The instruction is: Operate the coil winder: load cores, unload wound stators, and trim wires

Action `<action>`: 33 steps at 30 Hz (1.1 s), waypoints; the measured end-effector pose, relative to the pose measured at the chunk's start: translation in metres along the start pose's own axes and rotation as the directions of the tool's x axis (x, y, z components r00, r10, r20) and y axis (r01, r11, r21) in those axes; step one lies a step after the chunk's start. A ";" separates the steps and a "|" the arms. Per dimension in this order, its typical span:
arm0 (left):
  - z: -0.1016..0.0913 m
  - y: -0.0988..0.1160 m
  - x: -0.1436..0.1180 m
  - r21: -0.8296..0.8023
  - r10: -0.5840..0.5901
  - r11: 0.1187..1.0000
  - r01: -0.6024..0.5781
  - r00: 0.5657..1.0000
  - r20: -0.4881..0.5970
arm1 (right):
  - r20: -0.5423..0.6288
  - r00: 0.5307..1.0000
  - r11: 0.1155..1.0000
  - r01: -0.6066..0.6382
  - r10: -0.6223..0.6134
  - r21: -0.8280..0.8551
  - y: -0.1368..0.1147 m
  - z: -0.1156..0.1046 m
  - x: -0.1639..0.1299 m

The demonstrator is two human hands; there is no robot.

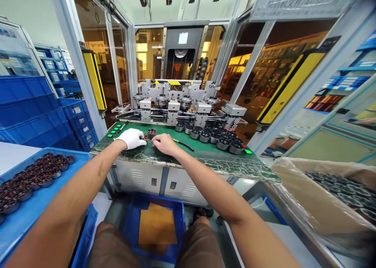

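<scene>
White-gloved left hand (131, 138): fingers clamped on a small round copper-wound motor part (145, 138), at their tips, just left of the right fingers; left hand nearer, long axis not discernible. Behind, between both hands' fingers: a second round grey-and-copper part (151, 133). Bare right hand (165, 143): fingers curled; whether gripping, cannot tell. Right of them: slim yellow-and-black tool (185, 144), slanting. Far above, right: pale sign (299, 4), Chinese characters, apparently "45/60", blurred.
</scene>
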State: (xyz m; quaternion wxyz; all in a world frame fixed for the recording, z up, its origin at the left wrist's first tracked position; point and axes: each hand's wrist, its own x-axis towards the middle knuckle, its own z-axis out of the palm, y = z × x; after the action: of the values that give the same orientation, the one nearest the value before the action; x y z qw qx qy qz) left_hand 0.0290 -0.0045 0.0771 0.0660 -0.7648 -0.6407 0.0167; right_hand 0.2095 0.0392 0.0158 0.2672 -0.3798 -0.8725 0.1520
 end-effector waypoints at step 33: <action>-0.026 0.033 0.058 -0.105 0.050 0.993 -0.055 0.998 -0.045 | -0.016 0.990 0.834 0.112 -0.143 -0.540 0.024 -0.036 -0.003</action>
State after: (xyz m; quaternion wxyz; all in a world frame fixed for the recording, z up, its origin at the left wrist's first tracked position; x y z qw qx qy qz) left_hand 0.0746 0.0443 0.1019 0.0384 -0.7840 -0.6188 -0.0320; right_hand 0.2465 0.0555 0.0328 0.1841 -0.3846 -0.8956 -0.1271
